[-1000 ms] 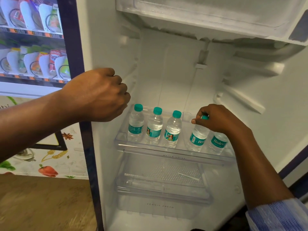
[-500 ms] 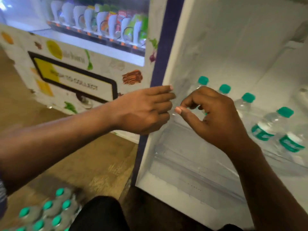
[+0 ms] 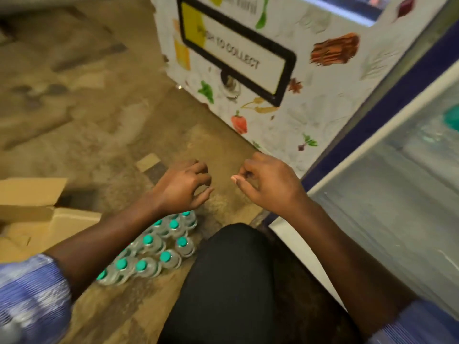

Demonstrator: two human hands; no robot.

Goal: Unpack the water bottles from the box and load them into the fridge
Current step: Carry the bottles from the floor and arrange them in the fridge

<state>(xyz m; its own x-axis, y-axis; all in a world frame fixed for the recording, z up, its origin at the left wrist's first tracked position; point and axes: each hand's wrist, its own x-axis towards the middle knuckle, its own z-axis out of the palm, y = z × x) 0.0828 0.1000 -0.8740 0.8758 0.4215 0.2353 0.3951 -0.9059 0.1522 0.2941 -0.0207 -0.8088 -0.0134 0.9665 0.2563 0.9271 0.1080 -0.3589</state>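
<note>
Several small clear water bottles (image 3: 159, 247) with teal caps stand packed together on the floor, partly hidden under my left forearm. My left hand (image 3: 183, 188) hovers just above their far end, fingers loosely curled and apart, holding nothing. My right hand (image 3: 269, 183) hangs level with it a little to the right, fingers curled, also empty. The cardboard box (image 3: 37, 214) lies open at the left with its flaps spread. The open fridge (image 3: 387, 184) fills the right edge; a teal bottle cap (image 3: 452, 117) shows blurred inside it.
A white vending machine (image 3: 285, 70) with food pictures and a "push to collect" flap stands behind my hands, next to the fridge. My black-trousered knee (image 3: 231, 281) is at the bottom centre. The floor (image 3: 87, 108) is brown and mottled.
My view has swung down and left from the fridge shelf to the floor. Both hands have come out of the fridge and now hang over the bottles on the floor.
</note>
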